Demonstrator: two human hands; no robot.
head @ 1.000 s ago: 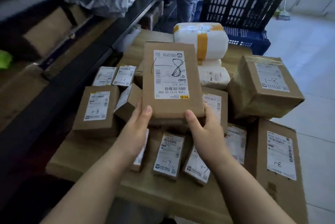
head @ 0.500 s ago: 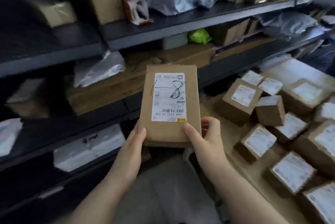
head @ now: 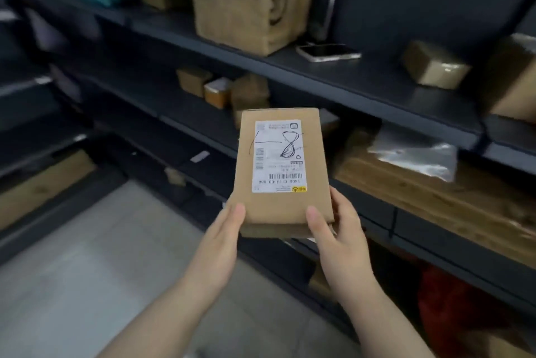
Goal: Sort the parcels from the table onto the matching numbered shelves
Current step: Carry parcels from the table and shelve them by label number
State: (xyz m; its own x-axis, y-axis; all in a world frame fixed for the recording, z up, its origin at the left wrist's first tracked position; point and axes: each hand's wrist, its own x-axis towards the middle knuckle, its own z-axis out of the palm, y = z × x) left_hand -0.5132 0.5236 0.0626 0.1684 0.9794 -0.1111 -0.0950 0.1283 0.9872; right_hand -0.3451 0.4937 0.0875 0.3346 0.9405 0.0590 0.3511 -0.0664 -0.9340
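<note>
- While both hands hold it up in front of the dark metal shelving (head: pixel 362 87), the flat cardboard parcel (head: pixel 282 206) is in the air, clear of every shelf, its long side pointing away from the person.
- The left hand (head: pixel 223 230) grips the parcel's near left corner. Its thumb lies on the top face and its other fingers are hidden underneath.
- The right hand (head: pixel 338 230) grips the near right corner, thumb on top, fingers curled around the right edge.
- A white shipping label (head: pixel 278 156) faces up on the parcel, with a stroke, a dash and an "8" handwritten on it in black marker.
- On the upper shelf stands a large cardboard box (head: pixel 249 6). A phone (head: pixel 327 53) lies flat just to its right, and a small taped box (head: pixel 435 69) sits farther right.
- On the shelf below, behind the parcel's far end, is a cluster of small cardboard boxes (head: pixel 219 92).
- To the right of the parcel, a silver plastic mailer (head: pixel 414 154) lies on a wood-grained board (head: pixel 435 204).
- Pale floor (head: pixel 87 270) fills the lower left; the left part of the view is blurred.
</note>
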